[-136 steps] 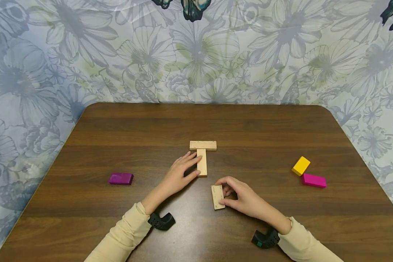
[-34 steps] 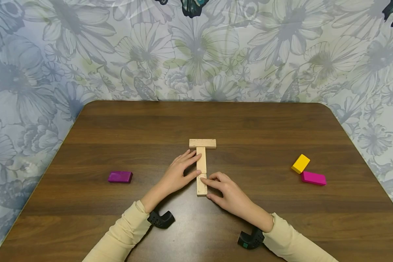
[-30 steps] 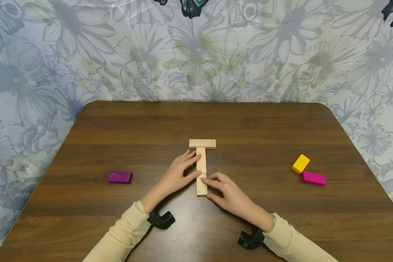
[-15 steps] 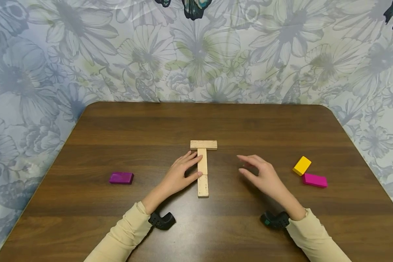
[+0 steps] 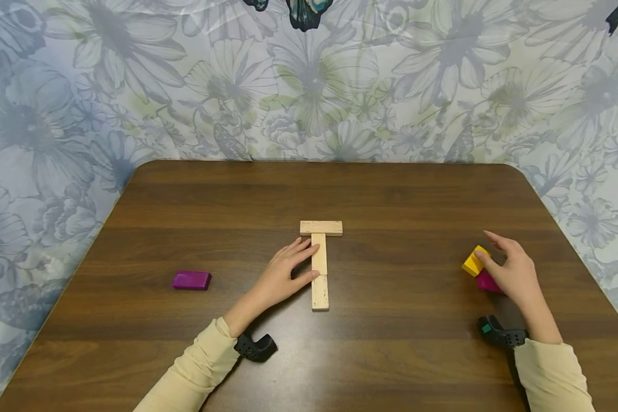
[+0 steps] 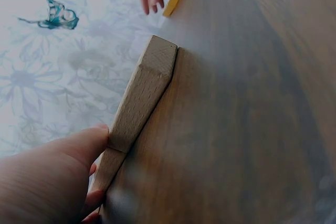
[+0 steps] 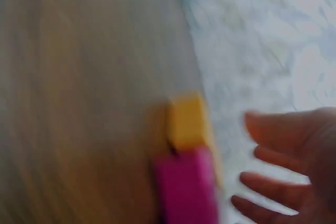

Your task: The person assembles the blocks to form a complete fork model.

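In the head view three plain wooden blocks form a T: one lies crosswise (image 5: 321, 228), an upper stem block (image 5: 319, 260) and a lower stem block (image 5: 320, 293) run below it end to end. My left hand (image 5: 283, 277) rests its fingertips on the left side of the stem, fingers extended. At the right, my right hand (image 5: 516, 273) hovers with spread fingers over a yellow block (image 5: 472, 264) and a magenta block (image 5: 487, 282), which it partly hides. The right wrist view shows a gap between the hand (image 7: 294, 166) and both blocks.
A purple block (image 5: 191, 280) lies on the left part of the brown table (image 5: 237, 194). Behind the table's far edge hangs a flower-patterned cloth (image 5: 314, 86). Each wrist wears a black device, the left one (image 5: 256, 348) and the right one (image 5: 500, 332).
The right hand has let go of the lower stem block, placed in line with the upper one, and moved right to the yellow and magenta blocks. The left hand has stayed in place.
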Motion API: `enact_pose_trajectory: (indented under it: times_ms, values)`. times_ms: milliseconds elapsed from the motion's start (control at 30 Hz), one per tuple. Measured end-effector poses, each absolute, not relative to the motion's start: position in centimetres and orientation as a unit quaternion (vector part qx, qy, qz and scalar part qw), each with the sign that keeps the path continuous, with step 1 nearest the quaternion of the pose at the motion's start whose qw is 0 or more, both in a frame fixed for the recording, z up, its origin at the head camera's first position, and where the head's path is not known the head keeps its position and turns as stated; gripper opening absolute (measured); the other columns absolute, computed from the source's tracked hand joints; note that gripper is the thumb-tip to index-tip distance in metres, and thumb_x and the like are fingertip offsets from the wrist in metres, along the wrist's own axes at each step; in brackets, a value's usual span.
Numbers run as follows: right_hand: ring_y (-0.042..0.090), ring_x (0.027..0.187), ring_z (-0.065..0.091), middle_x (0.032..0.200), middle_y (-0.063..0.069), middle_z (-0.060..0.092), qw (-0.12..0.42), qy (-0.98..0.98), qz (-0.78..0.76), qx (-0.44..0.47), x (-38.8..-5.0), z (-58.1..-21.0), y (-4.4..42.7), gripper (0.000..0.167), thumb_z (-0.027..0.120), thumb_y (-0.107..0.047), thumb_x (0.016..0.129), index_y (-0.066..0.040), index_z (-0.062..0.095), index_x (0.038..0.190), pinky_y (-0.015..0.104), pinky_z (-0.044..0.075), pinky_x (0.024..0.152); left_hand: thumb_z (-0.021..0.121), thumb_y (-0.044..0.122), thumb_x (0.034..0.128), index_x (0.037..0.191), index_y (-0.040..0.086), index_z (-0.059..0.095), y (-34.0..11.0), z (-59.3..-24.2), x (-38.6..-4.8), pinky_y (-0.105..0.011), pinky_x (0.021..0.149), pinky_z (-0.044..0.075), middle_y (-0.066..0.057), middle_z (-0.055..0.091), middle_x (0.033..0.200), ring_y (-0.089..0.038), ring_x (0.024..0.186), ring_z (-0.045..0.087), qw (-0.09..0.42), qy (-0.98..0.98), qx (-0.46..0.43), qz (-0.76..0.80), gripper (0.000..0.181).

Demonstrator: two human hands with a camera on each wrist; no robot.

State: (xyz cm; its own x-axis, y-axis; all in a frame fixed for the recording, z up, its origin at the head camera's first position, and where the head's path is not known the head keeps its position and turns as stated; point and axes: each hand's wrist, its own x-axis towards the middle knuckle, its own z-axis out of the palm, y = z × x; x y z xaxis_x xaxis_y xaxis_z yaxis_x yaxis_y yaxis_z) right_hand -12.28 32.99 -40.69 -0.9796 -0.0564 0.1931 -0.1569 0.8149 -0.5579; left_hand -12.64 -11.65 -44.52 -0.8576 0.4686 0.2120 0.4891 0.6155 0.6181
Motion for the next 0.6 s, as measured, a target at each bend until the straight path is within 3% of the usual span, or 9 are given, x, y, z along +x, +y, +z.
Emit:
enact_pose_trajectory:
  times_ms: [167, 300, 367, 467, 533, 600]
  values:
    - [0.06, 0.122, 0.018, 0.135, 0.044, 0.02, -0.061, -0.953, 0.285, 0.086, -11.5, -40.5, 36.9, 0.078, 0.064, -0.024, 0.09, 0.018, 0.02, 0.138, 0.07, 0.016, 0.094, 0.062, 0.034, 0.0906, 0.139, 0.012, 0.047, -11.6, -44.5, -12.7, -0.047, 0.108, 0.017, -0.013, 0.038, 0.143, -0.027, 0.136, 0.023, 0.012, -0.899, -0.264, -0.349, 0.056]
    - [0.056, 0.13, 0.001, 0.142, 0.041, 0.009, -0.142, -0.932, 0.313, 0.114, -10.4, -40.7, 39.4, 0.08, 0.068, -0.019, 0.086, 0.015, 0.02, 0.14, 0.073, 0.008, 0.093, 0.063, 0.033, 0.0904, 0.14, 0.012, 0.047, -11.5, -44.4, -12.7, -0.047, 0.108, 0.017, -0.014, 0.038, 0.143, -0.028, 0.136, 0.024, 0.013, -0.898, -0.265, -0.35, 0.056]
    - [0.051, 0.132, -0.005, 0.145, 0.036, 0.008, -0.143, -0.924, 0.33, 0.133, -9.9, -40.9, 40.4, 0.074, 0.069, -0.014, 0.085, 0.01, 0.026, 0.141, 0.074, 0.004, 0.092, 0.063, 0.033, 0.0904, 0.14, 0.012, 0.047, -11.5, -44.4, -12.7, -0.047, 0.108, 0.017, -0.014, 0.038, 0.143, -0.028, 0.136, 0.024, 0.013, -0.899, -0.264, -0.349, 0.056]
    - [0.029, 0.139, -0.004, 0.154, 0.012, 0.012, -0.111, -0.919, 0.343, 0.158, -9.5, -41.5, 41.2, 0.067, 0.069, -0.008, 0.084, 0.002, 0.035, 0.141, 0.067, -0.002, 0.099, 0.063, 0.033, 0.0903, 0.14, 0.012, 0.047, -11.6, -44.5, -12.7, -0.047, 0.108, 0.017, -0.013, 0.038, 0.143, -0.027, 0.136, 0.024, 0.012, -0.9, -0.263, -0.349, 0.056]
    - [0.013, 0.138, -0.001, 0.153, -0.006, 0.016, -0.09, -0.919, 0.344, 0.171, -9.3, -42.0, 41.6, 0.063, 0.069, -0.006, 0.084, -0.002, 0.04, 0.14, 0.05, -0.002, 0.107, 0.063, 0.034, 0.0903, 0.14, 0.012, 0.047, -11.6, -44.6, -12.7, -0.046, 0.108, 0.017, -0.013, 0.038, 0.143, -0.027, 0.136, 0.023, 0.013, -0.9, -0.262, -0.348, 0.056]
    - [0.0, 0.135, 0.003, 0.148, -0.02, 0.018, -0.073, -0.918, 0.348, 0.177, -9.2, -42.4, 41.8, 0.06, 0.069, -0.004, 0.084, -0.004, 0.044, 0.138, 0.032, -0.001, 0.107, 0.063, 0.034, 0.0903, 0.14, 0.012, 0.047, -11.7, -44.7, -12.7, -0.046, 0.108, 0.017, -0.013, 0.038, 0.143, -0.026, 0.136, 0.023, 0.013, -0.9, -0.262, -0.347, 0.056]
